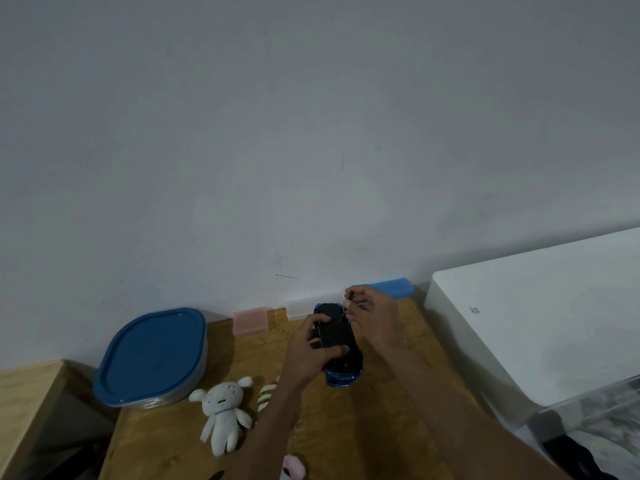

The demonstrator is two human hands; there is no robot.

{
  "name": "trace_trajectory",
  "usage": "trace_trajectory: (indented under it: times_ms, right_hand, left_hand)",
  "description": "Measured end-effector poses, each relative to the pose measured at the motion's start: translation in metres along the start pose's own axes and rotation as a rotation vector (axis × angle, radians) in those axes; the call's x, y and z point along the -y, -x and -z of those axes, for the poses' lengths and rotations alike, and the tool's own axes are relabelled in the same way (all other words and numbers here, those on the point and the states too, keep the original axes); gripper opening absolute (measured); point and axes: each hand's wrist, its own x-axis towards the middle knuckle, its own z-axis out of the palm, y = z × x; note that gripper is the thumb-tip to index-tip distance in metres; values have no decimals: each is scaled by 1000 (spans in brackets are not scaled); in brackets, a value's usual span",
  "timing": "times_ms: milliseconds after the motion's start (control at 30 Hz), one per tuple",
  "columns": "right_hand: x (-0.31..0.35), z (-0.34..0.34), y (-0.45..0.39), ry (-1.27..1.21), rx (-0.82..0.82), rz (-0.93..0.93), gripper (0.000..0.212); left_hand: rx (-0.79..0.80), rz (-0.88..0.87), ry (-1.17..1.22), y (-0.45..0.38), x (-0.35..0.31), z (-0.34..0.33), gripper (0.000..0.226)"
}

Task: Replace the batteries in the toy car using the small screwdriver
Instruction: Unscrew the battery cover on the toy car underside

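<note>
1. The blue toy car with a black underside [337,344] lies upside down on the brown wooden surface [381,427], near the surface's far edge by the pale wall.
2. The left hand [311,344] is clasped around the car's left side, thumb across the black underside, steadying it.
3. The right hand [372,313] pinches a thin small screwdriver [346,308] between its fingertips, shaft angled down toward the far end of the car's underside (whether the tip touches a screw cannot be told).
4. A grey oval plastic container with a blue lid [152,358] sits at the surface's left edge, well apart from the car.
5. A white plush animal toy [225,410] lies near the front-left part of the surface, just beside a small striped plush item [266,396].
6. Along the far edge stand a pink block [250,322], a white block [299,308] and a blue foam block [394,287].
7. A white box-like unit [536,323] stands past the surface's right edge.
</note>
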Motion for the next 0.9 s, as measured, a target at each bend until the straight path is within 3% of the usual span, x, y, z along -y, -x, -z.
trace_trajectory:
  times_ms: [200, 900]
  right_hand:
    - [-3, -3, 1, 149, 27, 109, 24]
    - [4, -4, -1, 72, -60, 122, 25]
  left_hand:
    - [0, -9, 26, 1, -1, -3, 53]
    - [-39, 12, 58, -7, -3, -5, 55]
